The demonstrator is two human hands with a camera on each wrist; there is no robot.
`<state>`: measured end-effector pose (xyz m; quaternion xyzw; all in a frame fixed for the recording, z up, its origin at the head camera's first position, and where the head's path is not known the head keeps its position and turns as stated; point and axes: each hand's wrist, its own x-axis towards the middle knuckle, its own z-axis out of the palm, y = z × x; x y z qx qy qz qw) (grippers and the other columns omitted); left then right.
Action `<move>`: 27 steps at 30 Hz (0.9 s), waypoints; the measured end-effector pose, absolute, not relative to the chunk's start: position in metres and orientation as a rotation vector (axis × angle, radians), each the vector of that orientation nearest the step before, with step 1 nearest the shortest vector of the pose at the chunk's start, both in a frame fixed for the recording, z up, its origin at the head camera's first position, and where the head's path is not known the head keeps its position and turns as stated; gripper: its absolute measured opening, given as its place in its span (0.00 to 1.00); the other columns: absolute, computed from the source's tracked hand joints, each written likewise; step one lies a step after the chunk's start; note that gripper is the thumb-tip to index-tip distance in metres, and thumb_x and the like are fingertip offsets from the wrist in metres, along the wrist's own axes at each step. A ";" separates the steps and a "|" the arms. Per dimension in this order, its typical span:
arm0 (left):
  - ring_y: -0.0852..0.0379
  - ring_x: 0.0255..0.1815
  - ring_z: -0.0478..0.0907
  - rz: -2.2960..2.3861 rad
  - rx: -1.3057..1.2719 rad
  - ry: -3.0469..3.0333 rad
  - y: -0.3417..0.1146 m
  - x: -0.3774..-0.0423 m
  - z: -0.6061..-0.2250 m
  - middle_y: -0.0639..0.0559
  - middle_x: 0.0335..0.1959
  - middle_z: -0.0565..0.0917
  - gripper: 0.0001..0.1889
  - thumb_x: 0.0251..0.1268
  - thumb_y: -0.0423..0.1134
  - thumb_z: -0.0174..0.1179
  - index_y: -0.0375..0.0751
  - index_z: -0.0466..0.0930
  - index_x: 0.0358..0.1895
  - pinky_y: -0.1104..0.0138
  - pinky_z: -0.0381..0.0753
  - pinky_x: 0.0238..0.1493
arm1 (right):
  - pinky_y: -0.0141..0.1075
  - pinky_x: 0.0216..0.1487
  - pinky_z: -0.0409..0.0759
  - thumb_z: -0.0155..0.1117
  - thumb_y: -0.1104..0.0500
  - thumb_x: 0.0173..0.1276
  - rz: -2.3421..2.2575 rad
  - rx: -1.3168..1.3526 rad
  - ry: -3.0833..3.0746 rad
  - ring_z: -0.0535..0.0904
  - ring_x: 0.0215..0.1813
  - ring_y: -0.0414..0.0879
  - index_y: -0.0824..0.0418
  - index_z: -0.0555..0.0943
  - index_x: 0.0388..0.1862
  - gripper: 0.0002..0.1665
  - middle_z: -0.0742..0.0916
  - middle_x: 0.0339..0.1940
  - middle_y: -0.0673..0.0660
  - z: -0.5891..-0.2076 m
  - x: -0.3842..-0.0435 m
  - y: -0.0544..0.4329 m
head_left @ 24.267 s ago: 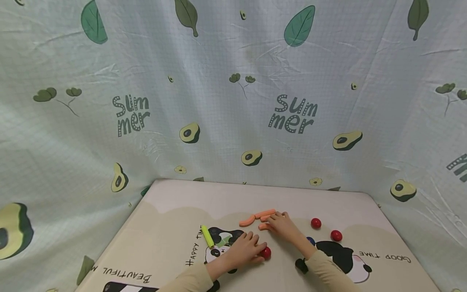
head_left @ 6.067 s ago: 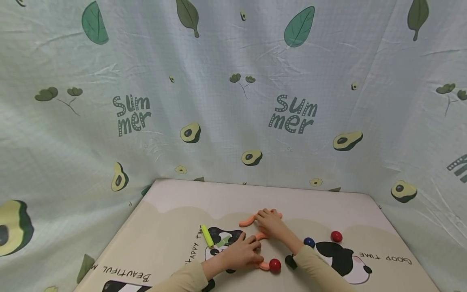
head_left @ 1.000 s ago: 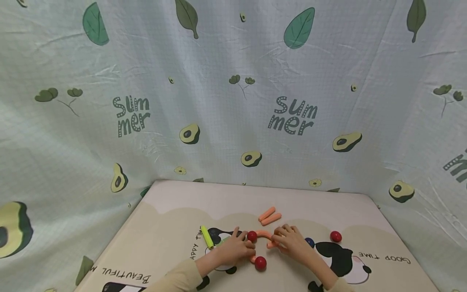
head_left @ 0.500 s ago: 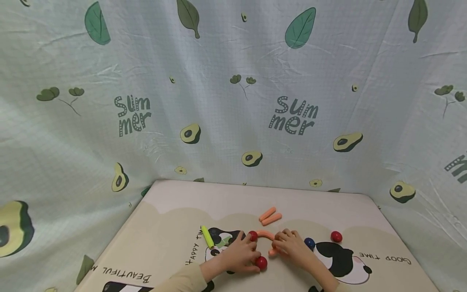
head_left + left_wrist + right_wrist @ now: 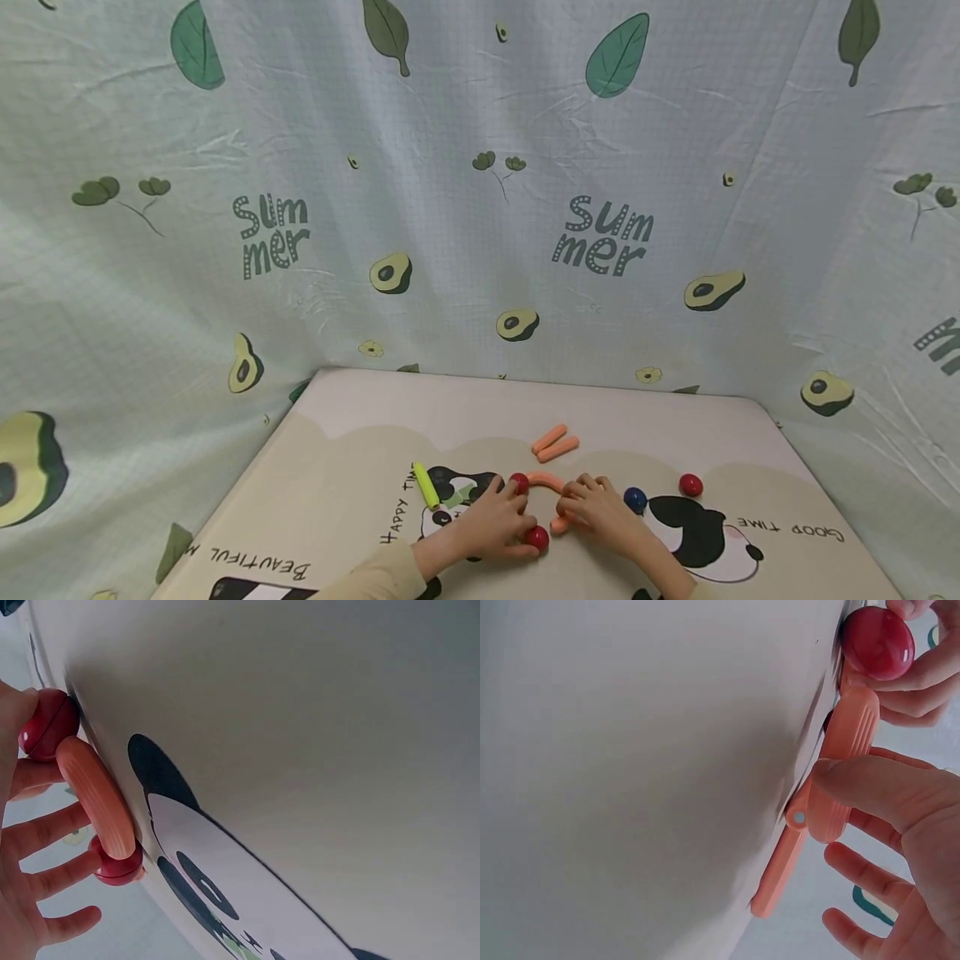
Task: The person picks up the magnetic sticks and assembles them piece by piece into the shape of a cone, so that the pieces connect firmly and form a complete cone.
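Observation:
In the head view my left hand (image 5: 491,523) reaches over two red balls. Its thumb and forefinger pinch the nearer red ball (image 5: 536,540), also seen in the right wrist view; another finger touches the farther red ball (image 5: 519,483). A curved orange rod (image 5: 97,799) bridges the two balls in the left wrist view. My right hand (image 5: 600,512) pinches a ribbed, curved orange rod (image 5: 847,731) between thumb and fingers. A further curved orange rod (image 5: 546,480) runs from the farther red ball toward the right hand, whose fingers cover its end.
Two straight orange rods (image 5: 558,450) lie farther back. A blue ball (image 5: 635,500) and a red ball (image 5: 691,485) sit to the right. At left lies a yellow-green rod (image 5: 426,487). A patterned curtain (image 5: 450,208) hangs behind the printed table (image 5: 360,467).
Over the last second, the left hand shifted slightly right onto the nearer red ball, and the right hand's rod moved a little toward me. Since 6 seconds ago, the orange rods have been rearranged.

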<state>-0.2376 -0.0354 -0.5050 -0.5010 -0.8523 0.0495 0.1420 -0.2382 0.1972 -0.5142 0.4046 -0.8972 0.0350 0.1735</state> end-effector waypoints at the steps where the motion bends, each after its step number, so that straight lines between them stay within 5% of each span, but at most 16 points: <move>1: 0.60 0.39 0.66 0.143 -1.447 -2.458 -0.035 -0.238 -0.505 0.60 0.29 0.73 0.19 0.58 0.65 0.44 0.61 0.78 0.36 0.64 0.63 0.39 | 0.41 0.38 0.68 0.69 0.55 0.48 0.096 1.154 -2.538 0.70 0.41 0.41 0.44 0.77 0.32 0.13 0.78 0.37 0.43 -0.514 -0.238 0.197; 27: 0.60 0.39 0.66 0.141 -1.434 -2.457 -0.035 -0.236 -0.505 0.60 0.30 0.74 0.18 0.58 0.65 0.44 0.61 0.77 0.37 0.63 0.65 0.40 | 0.40 0.38 0.67 0.67 0.53 0.50 0.094 1.211 -2.514 0.69 0.42 0.40 0.41 0.77 0.31 0.10 0.78 0.36 0.41 -0.517 -0.232 0.193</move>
